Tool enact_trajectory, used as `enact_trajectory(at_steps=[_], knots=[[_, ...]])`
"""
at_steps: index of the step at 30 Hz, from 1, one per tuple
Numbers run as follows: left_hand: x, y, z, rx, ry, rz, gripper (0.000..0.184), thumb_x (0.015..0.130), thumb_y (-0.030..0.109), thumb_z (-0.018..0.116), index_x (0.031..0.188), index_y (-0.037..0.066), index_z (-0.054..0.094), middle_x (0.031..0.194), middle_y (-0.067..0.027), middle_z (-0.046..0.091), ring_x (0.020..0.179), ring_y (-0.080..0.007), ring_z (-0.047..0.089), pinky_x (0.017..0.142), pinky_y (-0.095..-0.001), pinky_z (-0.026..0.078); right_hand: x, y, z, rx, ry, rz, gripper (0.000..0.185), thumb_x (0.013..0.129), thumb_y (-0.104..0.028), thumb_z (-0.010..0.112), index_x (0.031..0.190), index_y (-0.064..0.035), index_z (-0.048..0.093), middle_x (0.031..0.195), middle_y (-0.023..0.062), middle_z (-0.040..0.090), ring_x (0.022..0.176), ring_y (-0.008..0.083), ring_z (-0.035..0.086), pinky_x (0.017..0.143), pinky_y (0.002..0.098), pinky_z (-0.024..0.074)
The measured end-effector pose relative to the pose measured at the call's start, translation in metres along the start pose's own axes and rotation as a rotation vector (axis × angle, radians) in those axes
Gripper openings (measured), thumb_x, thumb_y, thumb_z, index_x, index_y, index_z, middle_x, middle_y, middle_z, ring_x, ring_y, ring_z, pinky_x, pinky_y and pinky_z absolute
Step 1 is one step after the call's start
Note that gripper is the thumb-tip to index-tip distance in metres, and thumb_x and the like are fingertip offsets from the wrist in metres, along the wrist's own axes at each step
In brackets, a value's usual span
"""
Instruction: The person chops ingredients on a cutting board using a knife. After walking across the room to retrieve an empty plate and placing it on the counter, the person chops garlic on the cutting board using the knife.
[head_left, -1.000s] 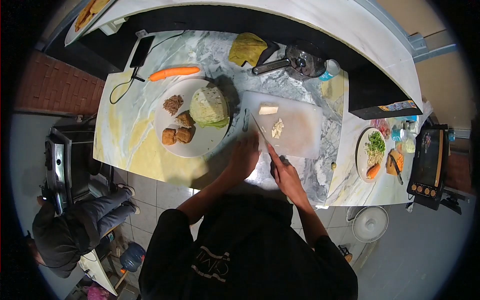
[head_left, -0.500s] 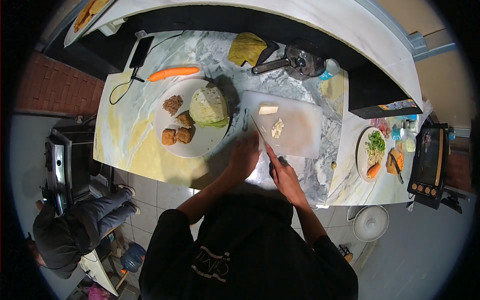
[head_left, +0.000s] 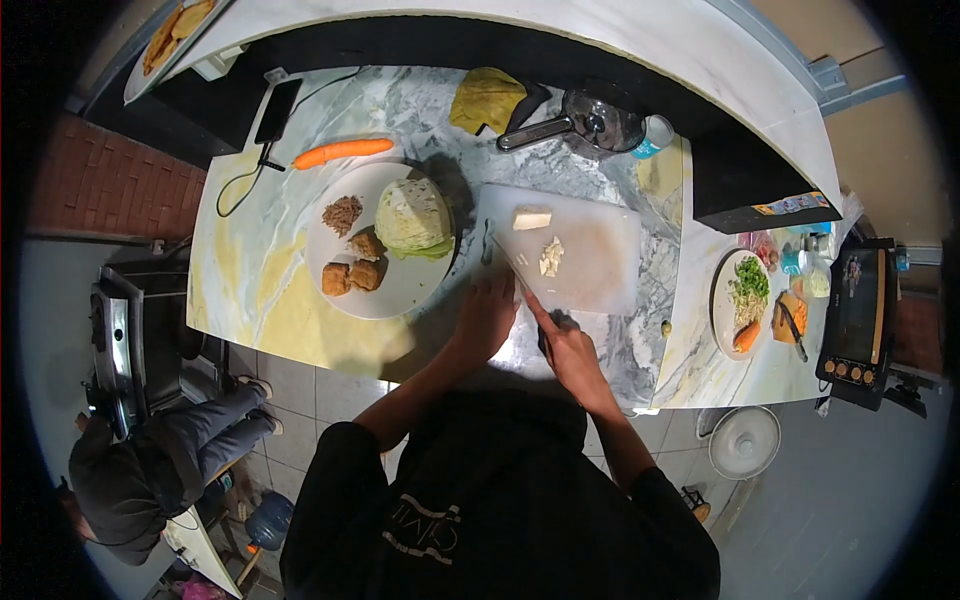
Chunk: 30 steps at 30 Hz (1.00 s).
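Note:
My right hand point(head_left: 570, 355) grips a kitchen knife point(head_left: 511, 262) by its dark handle, the blade slanting up and left over the white cutting board point(head_left: 600, 285). Beside the blade, at the board's lower left corner, is my left hand point(head_left: 487, 315), its fingers bent and close together. What lies under those fingertips is hidden. A pale rectangular block point(head_left: 531, 218) rests on the upper part of the board. Below it sits a small heap of pale chopped pieces point(head_left: 550, 257), and thin slivers lie near the blade.
Left of the board, a white plate point(head_left: 400, 300) holds a cut cabbage point(head_left: 412, 217), browned chunks and minced food. A carrot point(head_left: 343, 152), phone point(head_left: 278, 110), cloth point(head_left: 487, 100) and pan point(head_left: 600, 125) lie behind. At right are a vegetable plate point(head_left: 722, 325) and toaster oven point(head_left: 860, 310). Another person point(head_left: 140, 470) is far left.
The view has shifted slightly. The knife has swung a little, its blade now nearer my left fingers. The pale block and chopped heap stay in place on the board.

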<state>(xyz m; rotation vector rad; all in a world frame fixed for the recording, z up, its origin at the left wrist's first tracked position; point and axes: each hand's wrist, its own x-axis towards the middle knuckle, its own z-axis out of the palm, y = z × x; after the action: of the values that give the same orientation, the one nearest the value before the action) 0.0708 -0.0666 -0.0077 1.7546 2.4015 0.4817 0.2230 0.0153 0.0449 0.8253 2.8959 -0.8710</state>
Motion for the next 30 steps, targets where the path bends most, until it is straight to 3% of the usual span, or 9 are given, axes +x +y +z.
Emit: enact_trajectory(at_steps=[2, 4, 7, 11, 13, 19, 26, 28, 30], knots=[[0.0, 0.0, -0.004, -0.005, -0.007, 0.005, 0.054, 0.081, 0.025, 0.065, 0.124, -0.003, 0.049, 0.1, -0.0132, 0.055, 0.091, -0.029, 0.055, 0.079, -0.0409, 0.046, -0.001, 0.002, 0.001, -0.064, 0.039, -0.016, 0.077, 0.08, 0.005, 0.051, 0.148, -0.0216, 0.027, 0.078, 0.0237, 0.058, 0.065, 0.039, 0.058, 0.06, 0.0462, 0.0478], [0.001, 0.0, -0.005, -0.008, -0.011, 0.011, 0.052, 0.081, 0.025, 0.065, 0.123, -0.002, 0.05, 0.099, -0.0127, 0.055, 0.09, -0.0289, 0.055, 0.079, -0.0415, 0.045, -0.001, -0.002, -0.006, -0.105, -0.023, 0.063, 0.079, 0.076, 0.002, 0.055, 0.146, -0.0274, 0.031, 0.089, 0.0251, 0.06, 0.076, 0.0415, 0.061, 0.063, 0.0479, 0.053], [0.0, 0.0, -0.003, 0.012, -0.062, -0.012, 0.052, 0.082, 0.026, 0.064, 0.124, -0.002, 0.049, 0.103, -0.0137, 0.055, 0.094, -0.0298, 0.055, 0.082, -0.0427, 0.045, -0.005, 0.002, -0.003, -0.093, 0.001, 0.048, 0.078, 0.077, 0.001, 0.056, 0.145, -0.0286, 0.032, 0.086, 0.0246, 0.06, 0.074, 0.0414, 0.061, 0.063, 0.0475, 0.0529], [0.001, 0.0, -0.005, -0.02, -0.077, -0.031, 0.053, 0.084, 0.025, 0.062, 0.127, -0.002, 0.048, 0.11, -0.0163, 0.055, 0.1, -0.0314, 0.055, 0.085, -0.0436, 0.045, -0.006, 0.008, -0.001, 0.022, -0.005, 0.056, 0.077, 0.078, 0.004, 0.052, 0.146, -0.026, 0.032, 0.085, 0.0224, 0.059, 0.074, 0.04, 0.059, 0.067, 0.048, 0.0505], [0.001, 0.0, -0.009, -0.057, -0.084, -0.045, 0.053, 0.085, 0.025, 0.061, 0.128, -0.002, 0.047, 0.112, -0.0171, 0.055, 0.101, -0.0318, 0.055, 0.086, -0.0438, 0.045, -0.003, 0.009, -0.003, 0.335, -0.052, 0.085, 0.078, 0.077, 0.007, 0.047, 0.147, -0.0228, 0.029, 0.084, 0.0195, 0.057, 0.075, 0.0379, 0.056, 0.074, 0.0478, 0.0466], [0.007, -0.003, -0.013, -0.128, -0.111, -0.078, 0.047, 0.089, 0.024, 0.056, 0.128, 0.001, 0.048, 0.109, -0.0163, 0.057, 0.099, -0.0325, 0.056, 0.086, -0.0449, 0.045, 0.004, 0.014, 0.006, 0.42, -0.015, 0.08, 0.077, 0.077, 0.009, 0.042, 0.147, -0.0212, 0.028, 0.077, 0.0188, 0.054, 0.077, 0.0355, 0.053, 0.078, 0.0445, 0.0443], [0.02, -0.007, -0.015, -0.335, 0.072, -0.166, 0.022, 0.089, 0.022, 0.054, 0.106, 0.01, 0.062, 0.102, -0.0118, 0.058, 0.09, -0.0343, 0.059, 0.08, -0.0472, 0.047, 0.01, 0.016, 0.008, 0.45, -0.012, 0.104, 0.072, 0.081, 0.007, 0.043, 0.147, -0.0216, 0.03, 0.082, 0.0208, 0.054, 0.068, 0.0367, 0.052, 0.072, 0.0423, 0.046], [0.025, -0.011, -0.013, -0.365, 0.139, -0.141, 0.019, 0.089, 0.021, 0.054, 0.1, 0.01, 0.064, 0.1, -0.0115, 0.059, 0.088, -0.0346, 0.06, 0.079, -0.047, 0.047, 0.013, 0.018, 0.01, 0.517, 0.146, 0.067, 0.064, 0.089, 0.003, 0.043, 0.147, -0.0205, 0.03, 0.064, 0.0108, 0.05, 0.052, 0.0189, 0.048, 0.059, 0.0306, 0.0451], [0.028, -0.016, -0.006, -0.453, 0.083, -0.158, 0.018, 0.089, 0.022, 0.056, 0.096, 0.008, 0.064, 0.098, -0.0119, 0.059, 0.085, -0.0345, 0.06, 0.076, -0.0457, 0.048, 0.014, 0.019, 0.008, 0.695, 0.118, 0.119, 0.06, 0.091, 0.002, 0.042, 0.147, -0.0193, 0.032, 0.063, 0.0075, 0.051, 0.051, 0.0139, 0.046, 0.055, 0.0277, 0.0439]])
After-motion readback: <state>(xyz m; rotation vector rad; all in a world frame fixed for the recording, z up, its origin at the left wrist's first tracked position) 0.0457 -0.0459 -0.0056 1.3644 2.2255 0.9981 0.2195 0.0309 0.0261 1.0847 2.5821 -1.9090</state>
